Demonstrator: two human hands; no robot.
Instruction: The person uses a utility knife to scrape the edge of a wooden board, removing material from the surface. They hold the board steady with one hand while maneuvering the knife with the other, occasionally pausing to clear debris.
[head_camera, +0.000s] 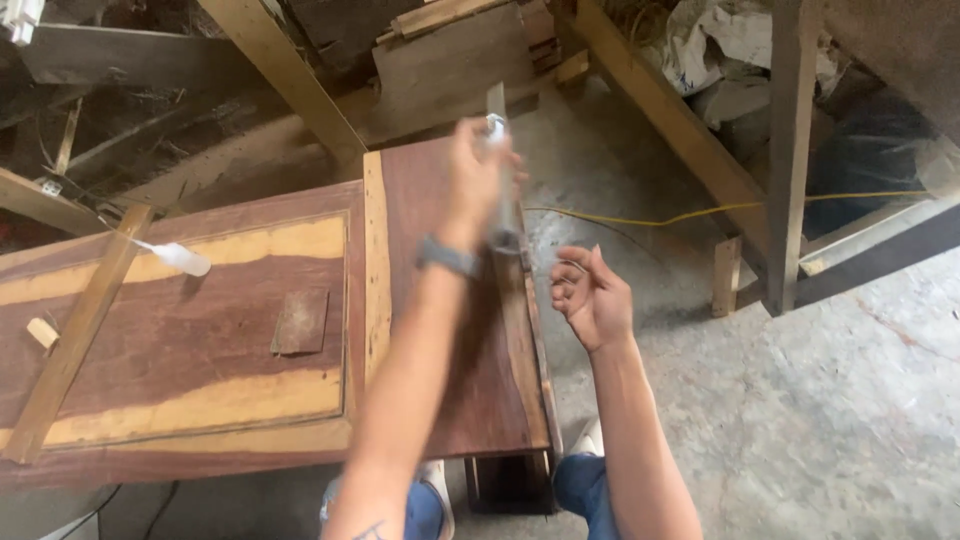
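Observation:
My left hand (474, 168) is raised over the right end of a reddish-brown wooden door panel (200, 330) that lies flat. It grips a long thin grey object (503, 215), too blurred by motion to identify, which runs from above the fingers down past the wrist. A grey watch (447, 257) sits on that wrist. My right hand (592, 296) hovers just off the panel's right edge with the palm turned left. Its fingers are loosely curled and hold nothing.
On the panel lie a white squeeze bottle (178, 257), a brown sandpaper square (301, 321) and a pale wooden strip (72, 345). Slanted wooden beams (668, 115) and a post (790, 150) stand behind. A yellow cord (700, 213) crosses the concrete floor (800, 420).

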